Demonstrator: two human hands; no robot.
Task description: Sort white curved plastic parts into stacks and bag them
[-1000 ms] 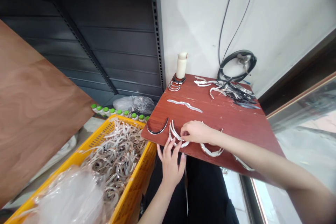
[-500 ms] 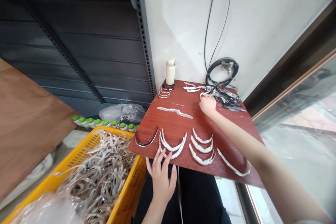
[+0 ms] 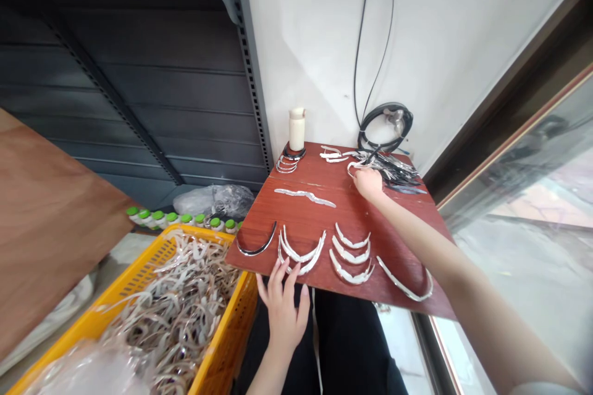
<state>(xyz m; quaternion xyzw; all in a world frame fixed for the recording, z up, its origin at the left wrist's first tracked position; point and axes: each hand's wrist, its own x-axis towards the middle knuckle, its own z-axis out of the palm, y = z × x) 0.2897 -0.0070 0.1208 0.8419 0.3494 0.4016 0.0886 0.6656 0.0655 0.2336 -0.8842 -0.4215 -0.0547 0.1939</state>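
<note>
My left hand [image 3: 282, 308] rests with spread fingers at the table's near edge, its fingertips by a nested group of white curved strips [image 3: 303, 262]. At the far right of the table, my right hand [image 3: 369, 185] is closed at the near side of a pile of thin black and silvery strips [image 3: 393, 170]. A white curved strip [image 3: 351, 167] loops out from its fingers, partly hidden by them. Between the hands lie a stack of white curved strips [image 3: 352, 253] and a single curved strip [image 3: 407, 291]. A black curved strip [image 3: 257, 252] lies at the left.
On the red-brown table [image 3: 259, 216] are a wavy clear strip [image 3: 304, 197], several short white pieces [image 3: 332, 154] and a cream bottle [image 3: 297, 129]. A black cable coil [image 3: 386, 128] leans on the wall. A yellow crate [image 3: 139, 274] full of strips stands left, near green-capped bottles [image 3: 172, 217].
The view has shifted slightly. My right hand stays at the pile, with more of the white curved strip showing beside its fingers. My left hand has barely moved.
</note>
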